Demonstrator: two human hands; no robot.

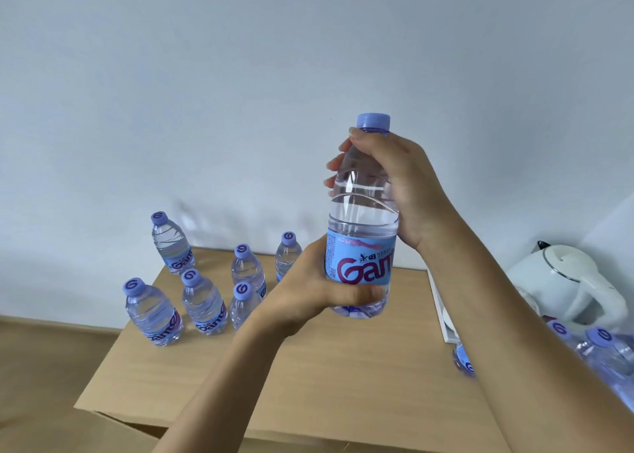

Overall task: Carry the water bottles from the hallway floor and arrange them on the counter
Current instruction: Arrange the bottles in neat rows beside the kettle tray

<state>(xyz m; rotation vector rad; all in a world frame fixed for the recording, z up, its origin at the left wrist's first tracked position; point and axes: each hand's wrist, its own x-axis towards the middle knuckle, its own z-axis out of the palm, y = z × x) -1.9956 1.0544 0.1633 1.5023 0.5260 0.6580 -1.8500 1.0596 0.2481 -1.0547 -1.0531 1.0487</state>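
Observation:
I hold one clear water bottle (pixel 363 219) with a purple cap and a blue label upright in the air above the wooden counter (pixel 308 366). My left hand (pixel 319 291) grips its lower part around the label. My right hand (pixel 398 184) grips its shoulder just below the cap. Several matching bottles (pixel 202 301) stand upright in a cluster on the counter's far left part, near the wall. More bottles (pixel 603 353) lie at the right edge, partly hidden behind my right forearm.
A white electric kettle (pixel 562 281) sits on a white tray (pixel 442 312) at the counter's right side by the wall. The pale wall runs along the back. The wooden floor (pixel 41 366) shows below the counter's left edge.

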